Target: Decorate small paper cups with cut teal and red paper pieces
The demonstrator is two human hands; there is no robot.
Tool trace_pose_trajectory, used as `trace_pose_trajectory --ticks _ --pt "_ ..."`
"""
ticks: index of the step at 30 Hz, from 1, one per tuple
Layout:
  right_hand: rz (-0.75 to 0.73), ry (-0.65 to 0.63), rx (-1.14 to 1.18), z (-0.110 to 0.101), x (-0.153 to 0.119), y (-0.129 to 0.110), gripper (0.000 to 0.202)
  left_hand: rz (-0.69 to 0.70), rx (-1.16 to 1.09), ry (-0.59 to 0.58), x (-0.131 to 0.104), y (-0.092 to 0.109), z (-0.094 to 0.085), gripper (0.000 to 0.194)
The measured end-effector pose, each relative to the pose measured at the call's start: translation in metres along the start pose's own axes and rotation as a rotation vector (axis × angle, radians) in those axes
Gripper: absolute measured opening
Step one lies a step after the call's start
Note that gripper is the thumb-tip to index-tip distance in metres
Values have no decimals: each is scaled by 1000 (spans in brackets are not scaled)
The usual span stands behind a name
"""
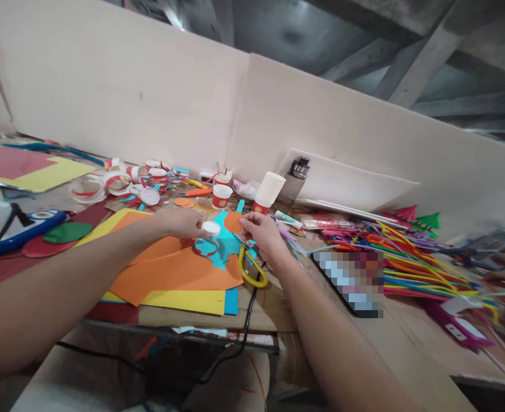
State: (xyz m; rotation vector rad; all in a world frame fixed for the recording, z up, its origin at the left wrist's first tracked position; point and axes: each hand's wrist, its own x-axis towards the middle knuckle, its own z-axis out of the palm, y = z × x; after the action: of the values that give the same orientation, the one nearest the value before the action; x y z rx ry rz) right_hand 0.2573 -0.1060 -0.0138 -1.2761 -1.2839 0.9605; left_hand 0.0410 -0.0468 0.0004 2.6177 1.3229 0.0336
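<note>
My left hand [183, 222] is closed, its fingertips pinching the edge of a small white paper disc [211, 229]. Just below that disc, a cut paper-cup ring [206, 247] lies on scraps of blue sheet [224, 246]. Between the fingers of my right hand [261, 232] is an orange disc [234, 223], held above the blue pieces. Scissors with yellow handles [256, 281] rest below my right hand, their blades partly hidden. Orange sheets [162, 269] lie over yellow sheets [187, 301] beneath my left forearm.
Behind my hands stand a paper cup [222, 197], a tilted cup stack [269, 191] and a dark bottle [294, 182]. Cut cups [119, 182] crowd the back left. Colourful pipe cleaners [419, 257] and a pixelated device [349, 284] lie right. A black cable [249, 320] hangs over the front edge.
</note>
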Motion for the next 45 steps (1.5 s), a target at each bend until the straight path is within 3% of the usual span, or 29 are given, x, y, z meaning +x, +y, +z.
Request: trace_pose_trajectory --ticks 4,9,14,17,25,31,45 --pt "36 -23 17 3 -2 0 17 19 56 22 -5 11 2 30" --pt "17 -23 89 6 -3 0 21 -59 72 194 -11 24 0 18" --pt "-36 -3 145 7 -4 -3 23 -28 0 420 -12 30 -3 14" --pt "-69 -3 137 9 -5 -4 23 -46 -121 472 -8 29 -1 9" --pt "-62 -1 90 11 -7 -4 25 -9 -758 418 -1 30 10 11" --pt "-52 38 48 10 -8 -7 18 -12 -1176 248 -2 34 8 23" --pt "-136 143 -127 10 -9 -4 12 64 -1637 170 4 35 22 21"
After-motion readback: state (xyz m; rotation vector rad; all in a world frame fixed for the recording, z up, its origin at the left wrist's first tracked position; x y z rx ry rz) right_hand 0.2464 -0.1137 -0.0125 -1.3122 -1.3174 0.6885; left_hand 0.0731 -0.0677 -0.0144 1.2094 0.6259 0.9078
